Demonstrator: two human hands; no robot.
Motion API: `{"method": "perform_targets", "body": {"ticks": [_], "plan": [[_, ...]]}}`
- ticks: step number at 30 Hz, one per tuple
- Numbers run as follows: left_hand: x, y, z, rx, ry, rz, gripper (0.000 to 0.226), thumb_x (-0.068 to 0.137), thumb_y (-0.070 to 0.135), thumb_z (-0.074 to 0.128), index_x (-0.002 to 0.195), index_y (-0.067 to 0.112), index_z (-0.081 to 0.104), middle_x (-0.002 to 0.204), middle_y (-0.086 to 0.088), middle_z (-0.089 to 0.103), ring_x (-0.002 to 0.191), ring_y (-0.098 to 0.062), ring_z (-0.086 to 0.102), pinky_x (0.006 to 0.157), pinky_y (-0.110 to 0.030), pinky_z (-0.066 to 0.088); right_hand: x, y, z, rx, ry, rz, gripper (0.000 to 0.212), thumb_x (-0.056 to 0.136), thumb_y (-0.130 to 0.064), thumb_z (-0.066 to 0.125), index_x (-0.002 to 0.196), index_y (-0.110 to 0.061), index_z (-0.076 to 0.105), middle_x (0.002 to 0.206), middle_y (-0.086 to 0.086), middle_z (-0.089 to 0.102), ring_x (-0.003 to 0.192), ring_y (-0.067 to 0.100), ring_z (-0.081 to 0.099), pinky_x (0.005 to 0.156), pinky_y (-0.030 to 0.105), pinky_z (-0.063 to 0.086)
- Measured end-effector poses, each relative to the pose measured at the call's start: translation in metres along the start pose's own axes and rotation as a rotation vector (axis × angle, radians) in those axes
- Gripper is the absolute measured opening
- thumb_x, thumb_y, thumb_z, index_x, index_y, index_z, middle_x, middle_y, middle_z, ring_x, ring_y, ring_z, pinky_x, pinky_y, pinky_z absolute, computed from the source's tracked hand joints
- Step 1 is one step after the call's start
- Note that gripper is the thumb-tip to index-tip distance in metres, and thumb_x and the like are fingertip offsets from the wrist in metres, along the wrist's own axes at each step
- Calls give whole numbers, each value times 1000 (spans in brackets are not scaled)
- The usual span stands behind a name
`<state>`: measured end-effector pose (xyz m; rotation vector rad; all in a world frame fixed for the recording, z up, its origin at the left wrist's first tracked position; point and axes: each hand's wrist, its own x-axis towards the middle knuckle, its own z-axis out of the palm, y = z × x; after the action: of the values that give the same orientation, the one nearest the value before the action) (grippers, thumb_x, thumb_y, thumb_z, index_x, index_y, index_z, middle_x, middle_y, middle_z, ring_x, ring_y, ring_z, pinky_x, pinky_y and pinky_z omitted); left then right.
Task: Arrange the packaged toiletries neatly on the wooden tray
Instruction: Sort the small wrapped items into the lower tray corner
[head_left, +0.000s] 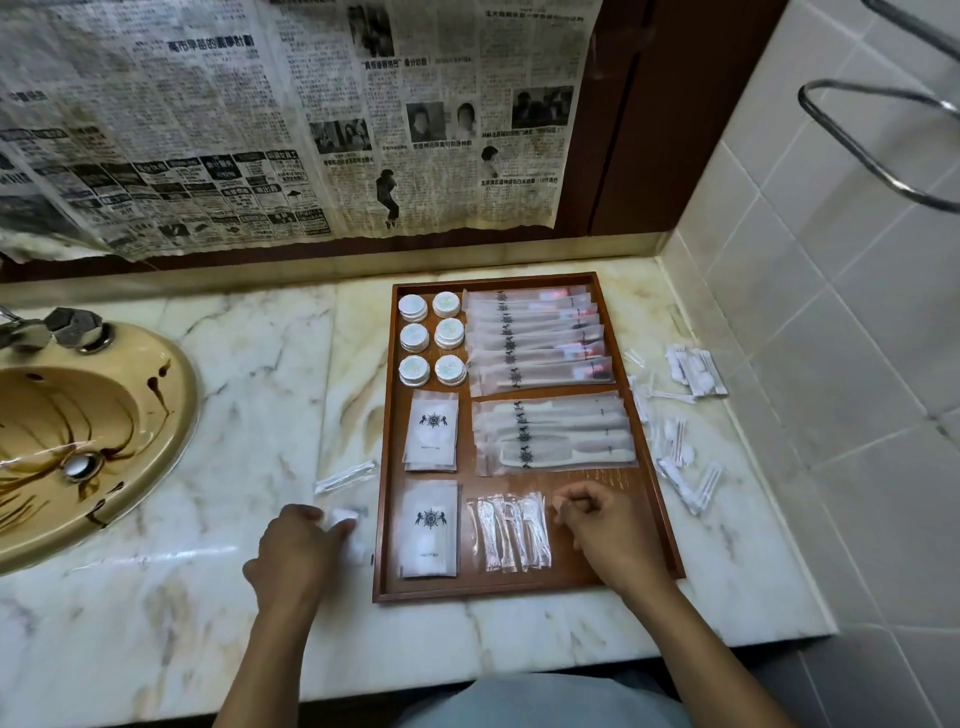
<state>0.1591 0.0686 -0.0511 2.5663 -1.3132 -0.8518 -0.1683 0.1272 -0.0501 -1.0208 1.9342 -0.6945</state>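
Marble tabletop (260, 395) carries wooden tray (383, 467), packaged toiletries (540, 338) lined up beyond both hands. Right hand (602, 525) loosely curled on tray beside clear sachets (511, 530); left hand (301, 545) grips small white packet (344, 515) just outside tray.

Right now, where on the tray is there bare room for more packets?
Bare wood shows on the tray at the near right corner, between the floss packets and the right rim, partly under the right hand. A thin strip runs below the combs. Everywhere else is packed.
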Motion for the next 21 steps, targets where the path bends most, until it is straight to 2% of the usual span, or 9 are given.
{"method": "perform_targets", "body": {"ticks": [4,7,9,11,13,15,17,21], "plan": [[-5,5,1,-48,-52,-9,19,88,40,75,95,24,66,97,0,65,112,-34,61,96,-42,41,-5,-9,5,14,-13,-19,8,92,-25,68,91,-30,74,84,-9,74,64,4,62,61,21,46],[-11,5,-1,-110,-26,-11,18,90,40,73,92,25,62,92,4,60,109,-33,61,96,-43,40,-9,-16,10,43,-31,-21,8,92,-24,69,89,-31,73,84,-9,73,69,7,65,62,20,47],[-18,6,-4,-131,50,37,20,89,42,73,93,26,62,87,7,63,104,-33,64,95,-44,43,-11,-21,14,45,-47,-21,8,92,-25,69,91,-31,73,85,-10,72,73,4,65,61,18,45],[-32,10,-8,-159,166,144,18,90,40,74,92,27,61,79,13,60,95,-30,66,92,-45,43,-15,-28,19,47,-65,-30,8,93,-25,68,91,-30,74,83,-10,72,69,0,63,57,14,43],[-49,17,-9,-203,261,279,14,90,36,74,91,26,63,79,15,62,86,-24,66,87,-40,38,-17,-36,26,82,-95,-44,11,94,-22,67,88,-28,75,79,-8,73,59,-4,59,52,13,42],[-63,24,-5,-193,311,422,10,88,32,76,89,25,68,83,12,68,82,-21,64,82,-36,34,-21,-49,35,115,-156,-61,16,95,-23,65,83,-23,75,75,-8,74,51,-1,56,53,19,45],[-73,29,5,-137,348,572,12,82,25,82,87,23,71,85,11,69,80,-22,64,78,-38,36,-25,-65,45,154,-229,-89,22,96,-29,64,80,-19,74,77,-8,75,50,7,57,55,23,47],[-82,32,20,-108,412,666,16,80,21,85,87,22,70,87,11,69,83,-22,63,74,-35,29,-27,-91,63,184,-306,-137,27,98,-39,62,88,-17,76,75,-8,74,49,8,56,53,16,45]]}}
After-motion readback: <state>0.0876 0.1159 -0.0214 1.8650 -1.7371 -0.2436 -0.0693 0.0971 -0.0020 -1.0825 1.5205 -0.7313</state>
